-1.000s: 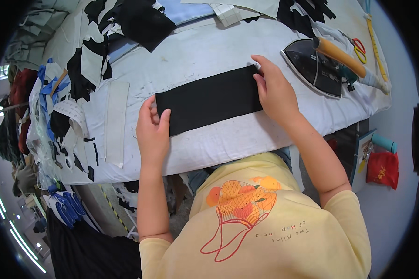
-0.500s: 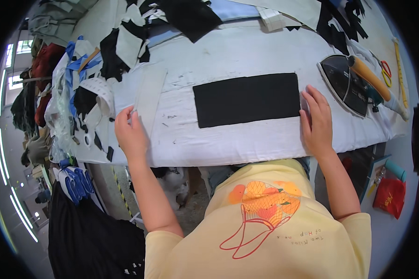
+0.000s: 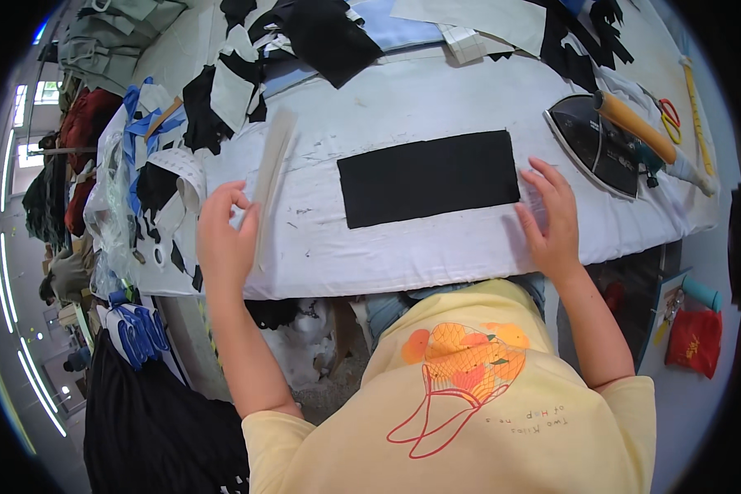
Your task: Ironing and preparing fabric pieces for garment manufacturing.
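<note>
Left hand (image 3: 222,239) is pinching the near end of a long pale strip (image 3: 270,177) lying on the white desk (image 3: 403,247), fingers curled round its edge. Right hand (image 3: 552,216) is resting open and flat, holding nothing, just beside the right end of the black fabric rectangle (image 3: 430,177) at mid-desk. Strip is looking thin, light and floppy; best gripped at the end. Iron (image 3: 594,140) is sitting right of the fabric.

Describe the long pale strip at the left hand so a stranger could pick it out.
On the white padded table, look left of the black fabric rectangle. The pale strip lies there, its near end at the left hand. It is narrow, straight and ruler-like, unlike the ragged scraps beside it.
</note>
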Demonstrator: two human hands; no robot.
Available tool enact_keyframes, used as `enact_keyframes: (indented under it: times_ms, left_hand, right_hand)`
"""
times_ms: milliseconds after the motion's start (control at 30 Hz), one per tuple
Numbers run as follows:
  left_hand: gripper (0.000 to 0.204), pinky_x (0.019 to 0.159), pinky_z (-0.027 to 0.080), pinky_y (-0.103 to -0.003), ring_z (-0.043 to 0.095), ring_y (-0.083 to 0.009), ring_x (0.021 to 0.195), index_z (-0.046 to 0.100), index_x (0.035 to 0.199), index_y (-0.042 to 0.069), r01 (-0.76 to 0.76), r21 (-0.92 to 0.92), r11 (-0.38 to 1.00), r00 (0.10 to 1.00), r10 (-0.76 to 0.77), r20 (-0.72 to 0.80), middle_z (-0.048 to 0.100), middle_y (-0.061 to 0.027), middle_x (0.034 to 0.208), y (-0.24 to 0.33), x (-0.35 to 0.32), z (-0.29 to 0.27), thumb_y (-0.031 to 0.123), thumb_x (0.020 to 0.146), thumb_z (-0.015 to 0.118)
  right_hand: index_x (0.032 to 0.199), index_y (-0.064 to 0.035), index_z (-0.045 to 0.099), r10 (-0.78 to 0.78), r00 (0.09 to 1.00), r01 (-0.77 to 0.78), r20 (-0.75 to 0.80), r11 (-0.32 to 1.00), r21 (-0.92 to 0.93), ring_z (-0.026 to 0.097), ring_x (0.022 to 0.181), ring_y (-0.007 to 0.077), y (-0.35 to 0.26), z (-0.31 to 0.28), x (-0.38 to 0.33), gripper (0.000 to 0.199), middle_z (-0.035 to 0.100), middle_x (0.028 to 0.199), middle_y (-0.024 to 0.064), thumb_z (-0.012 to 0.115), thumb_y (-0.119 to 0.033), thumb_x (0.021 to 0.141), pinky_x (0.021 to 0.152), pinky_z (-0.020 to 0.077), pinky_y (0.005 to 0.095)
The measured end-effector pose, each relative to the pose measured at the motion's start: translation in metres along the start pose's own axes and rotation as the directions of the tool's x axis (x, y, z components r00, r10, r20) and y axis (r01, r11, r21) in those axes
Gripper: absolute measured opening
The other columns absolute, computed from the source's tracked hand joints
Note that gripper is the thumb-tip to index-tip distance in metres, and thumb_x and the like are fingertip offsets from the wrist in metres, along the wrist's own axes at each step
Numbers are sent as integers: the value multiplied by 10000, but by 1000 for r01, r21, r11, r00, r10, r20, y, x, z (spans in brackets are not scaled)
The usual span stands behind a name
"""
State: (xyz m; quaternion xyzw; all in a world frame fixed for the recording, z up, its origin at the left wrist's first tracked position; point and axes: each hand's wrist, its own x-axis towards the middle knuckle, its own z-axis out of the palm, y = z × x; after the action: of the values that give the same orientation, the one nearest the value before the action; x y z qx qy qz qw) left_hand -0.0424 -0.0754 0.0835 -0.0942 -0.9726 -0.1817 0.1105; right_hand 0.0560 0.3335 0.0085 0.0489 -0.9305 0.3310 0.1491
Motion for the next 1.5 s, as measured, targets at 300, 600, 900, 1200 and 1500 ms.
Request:
enact_keyframes:
  times_ms: [300, 600, 900, 1200, 1500]
  left_hand:
    - [212, 671, 507, -335, 642, -298, 748, 672, 1013, 68, -69, -500, 863, 763, 368, 531, 669, -118, 848, 115, -16, -11, 64, 808, 727]
    - [485, 748, 475, -214, 593, -80, 878, 552, 1248, 21, 555, -645, 526, 745, 32, 667, 642, -17, 954, 57, -4, 48, -10, 798, 730]
    - [432, 600, 387, -161, 499, -18, 686, 517, 1234, 3, 517, -689, 508, 856, -305, 417, 579, 22, 816, 59, -7, 94, 2, 853, 721]
    - [458, 598, 426, -185, 523, -39, 654, 513, 1215, -4, 519, -566, 640, 854, -374, 360, 594, -2, 783, 68, -3, 101, 36, 829, 756]
    - [441, 584, 432, -189, 549, -52, 668, 456, 1199, -13, 507, -570, 646, 859, -431, 275, 631, -27, 812, 69, -9, 108, 23, 852, 726]
  right_hand:
    - [1207, -57, 626, 145, 876, -451, 460, 588, 671, 615, 1075, 151, -46, -16, 25, 500, 643, 1204, 38, 830, -114, 755, 920, 490, 315]
    - [912, -4, 663, 559, 689, -698, 461, 343, 628, 452, 668, 25, -21, -13, 29, 224, 568, 732, -67, 693, -226, 926, 577, 377, 222]
    - [672, -46, 574, 492, 867, -496, 76, 866, 54, 523, 614, 200, -5, 9, 48, 348, 528, 636, 46, 766, -295, 822, 550, 400, 345]
    - [652, -57, 565, 405, 914, -398, 35, 910, -114, 530, 634, 266, 3, 20, 49, 362, 556, 648, 58, 778, -313, 793, 561, 412, 388]
    - [767, -62, 636, 373, 928, -370, 13, 922, -111, 577, 703, 270, 3, 18, 47, 205, 618, 738, 60, 722, -231, 845, 628, 455, 367]
